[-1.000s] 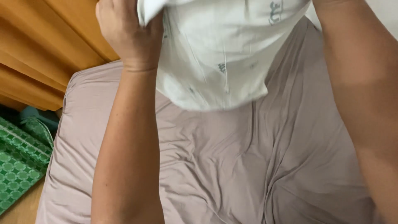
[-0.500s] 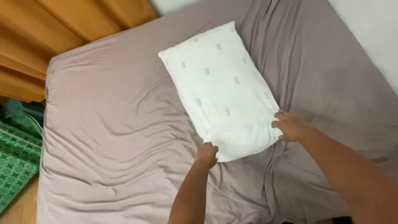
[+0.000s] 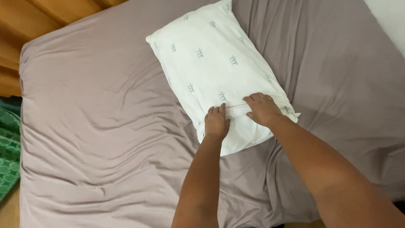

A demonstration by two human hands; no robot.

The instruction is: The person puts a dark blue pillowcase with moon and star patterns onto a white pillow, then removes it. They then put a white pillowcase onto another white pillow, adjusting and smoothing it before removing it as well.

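Both bare forearms reach forward from the lower edge, the left hand (image 3: 216, 122) palm down with its fingers (image 3: 216, 110) curled together, the right hand (image 3: 262, 109) just beside it, knuckles up, fingers bent and pressing downward.

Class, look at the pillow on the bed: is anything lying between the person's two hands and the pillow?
Nothing visible does. The left hand and right hand both rest directly on the near end of the white pillow, pressing on a fold of its case. The pillow lies on the mauve bed sheet, with nothing else on it.
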